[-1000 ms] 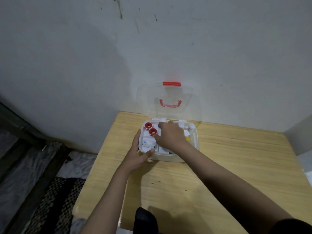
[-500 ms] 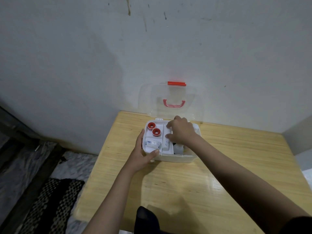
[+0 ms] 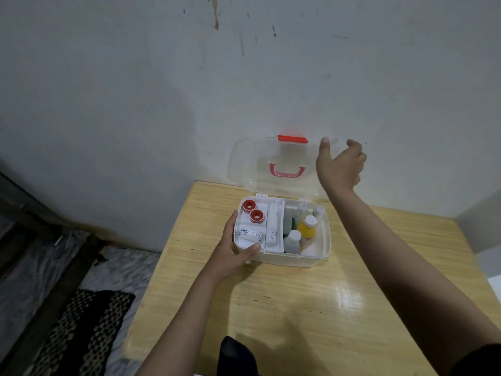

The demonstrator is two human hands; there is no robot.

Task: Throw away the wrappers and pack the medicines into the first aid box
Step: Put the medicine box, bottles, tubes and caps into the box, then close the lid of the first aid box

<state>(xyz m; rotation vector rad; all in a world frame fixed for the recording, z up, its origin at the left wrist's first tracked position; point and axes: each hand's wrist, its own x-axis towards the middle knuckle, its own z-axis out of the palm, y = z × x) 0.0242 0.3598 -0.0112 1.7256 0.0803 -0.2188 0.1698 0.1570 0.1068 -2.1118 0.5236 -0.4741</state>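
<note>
White plastic first aid box (image 3: 282,257) sat on the wooden surface (image 3: 311,299) near the wall, its clear lid (image 3: 252,164) standing upright. My left hand (image 3: 230,253) had its grip wrapped around the box's near-left corner. Inside I could see two red tape rolls (image 3: 252,211), a white tube (image 3: 250,234), a white bottle (image 3: 292,241) and a yellow bottle (image 3: 307,227), while my right hand (image 3: 340,166) was up by the lid's right edge, fingers spread, holding nothing.

Hidden, blurred and unreadable parts

The left hand (image 3: 232,253) covers the box's (image 3: 295,260) near-left corner; the blue print on the packet (image 3: 250,234) is too small to read; the right hand's fingertips (image 3: 353,144) blur.
</note>
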